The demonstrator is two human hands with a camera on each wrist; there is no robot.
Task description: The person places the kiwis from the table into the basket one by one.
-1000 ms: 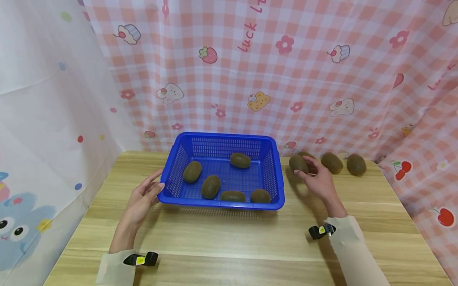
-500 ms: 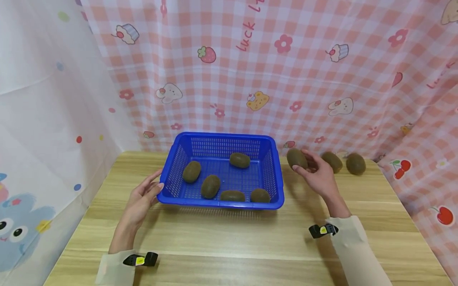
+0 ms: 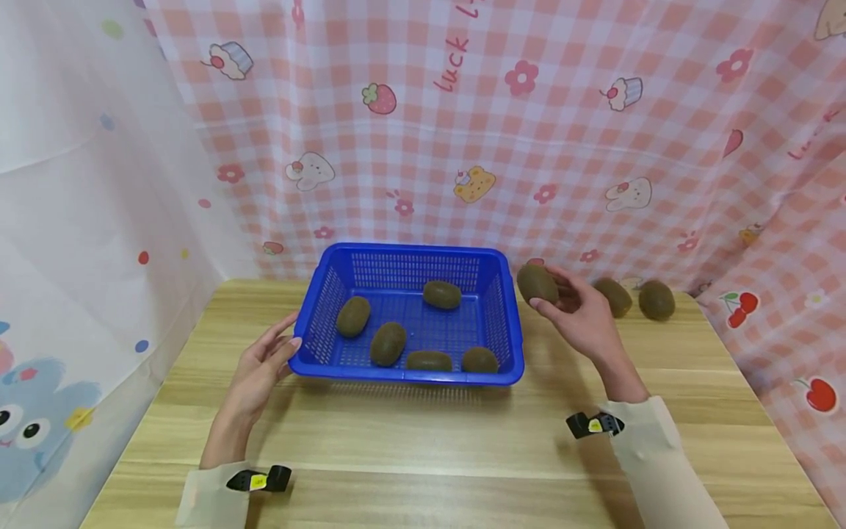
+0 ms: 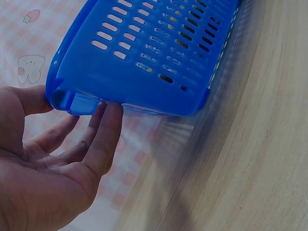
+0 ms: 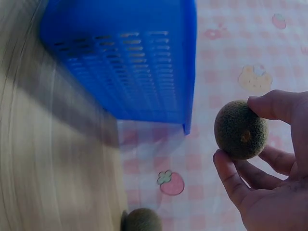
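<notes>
My left hand [image 3: 261,371] holds the left end of a blue plastic basket [image 3: 407,376]. In the left wrist view its thumb lies at the rim and its fingertips touch the basket's end wall [image 4: 130,91]. My right hand [image 3: 588,319] grips a brown kiwi [image 3: 537,284] between thumb and fingers, raised off the table just right of the basket's rim. The right wrist view shows that kiwi [image 5: 240,130] apart from the basket wall [image 5: 144,96]. Several kiwis lie spread inside the basket, one kiwi [image 3: 441,294] toward the back and one kiwi [image 3: 353,317] at the left.
On the table [image 3: 410,455], at the back right beyond my right hand, lie a kiwi [image 3: 613,297] and another kiwi [image 3: 657,300]. A pink checked cloth [image 3: 423,147] hangs behind the table. White patterned cloth [image 3: 99,198] covers the left side.
My right hand has lifted the kiwi off the table and carried it left and up toward the basket's right rim. The left hand and basket have stayed in place.
</notes>
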